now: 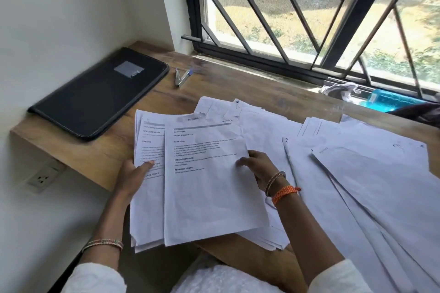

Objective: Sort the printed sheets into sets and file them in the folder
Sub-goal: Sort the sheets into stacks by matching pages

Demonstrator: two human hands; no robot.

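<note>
White printed sheet is pinched at its right edge by the right hand, probably to read its heading. Left hand grips the gathered stack beneath, keeping it together. Loose sheets fan rightward over the wooden desk. Black folder lies closed, far left, beside a stapler.

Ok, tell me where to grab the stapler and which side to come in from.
Take the stapler by its hinged end, near the desk's front. It lies opened in a V, its arms spreading toward the window, so only the joined end gives one solid grip. Come from the right, over bare desk; the black folder lies close on its left.
</note>
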